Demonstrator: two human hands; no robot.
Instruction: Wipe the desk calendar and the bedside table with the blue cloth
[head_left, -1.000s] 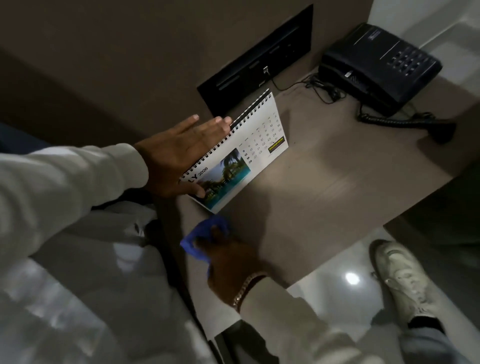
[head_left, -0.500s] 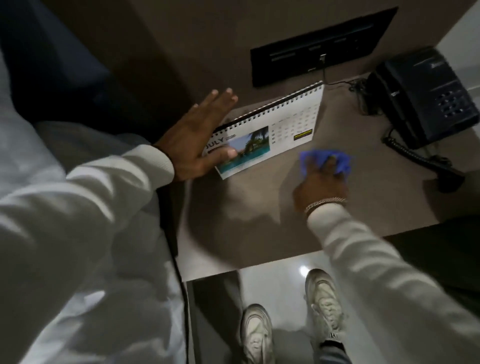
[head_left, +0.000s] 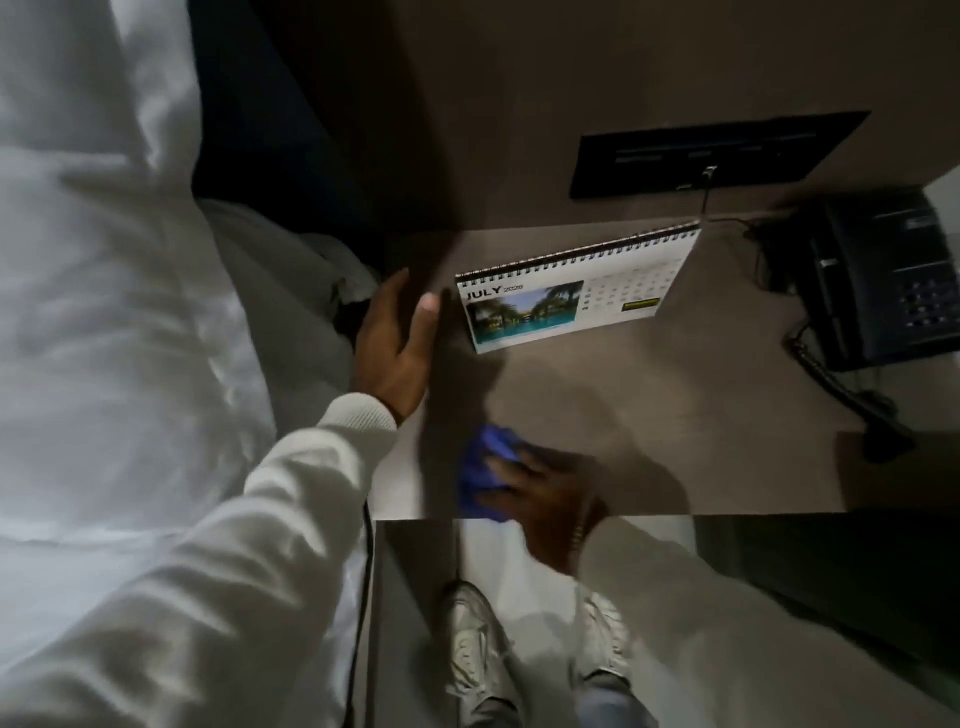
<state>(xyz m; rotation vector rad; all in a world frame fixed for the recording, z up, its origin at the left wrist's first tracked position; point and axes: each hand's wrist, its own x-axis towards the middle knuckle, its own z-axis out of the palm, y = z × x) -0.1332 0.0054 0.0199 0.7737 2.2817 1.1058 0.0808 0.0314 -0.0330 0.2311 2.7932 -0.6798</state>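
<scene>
A white spiral-bound desk calendar (head_left: 576, 296) showing July and a pool photo stands on the grey-brown bedside table (head_left: 649, 405), toward its back. My left hand (head_left: 397, 348) rests at the table's left edge, fingers apart, just left of the calendar and not touching it. My right hand (head_left: 545, 493) presses the crumpled blue cloth (head_left: 485, 475) flat on the tabletop near the front edge. The cloth sticks out to the left of my fingers.
A dark telephone (head_left: 883, 280) with a coiled cord (head_left: 841, 395) sits at the table's right back. A black socket panel (head_left: 711, 156) is on the wall behind. White bedding (head_left: 114, 312) lies to the left. My white shoes (head_left: 478, 654) stand on the glossy floor below.
My left hand has let go of the calendar and drawn back to the left edge. My right hand slid the blue cloth from beside the calendar toward the front left of the table.
</scene>
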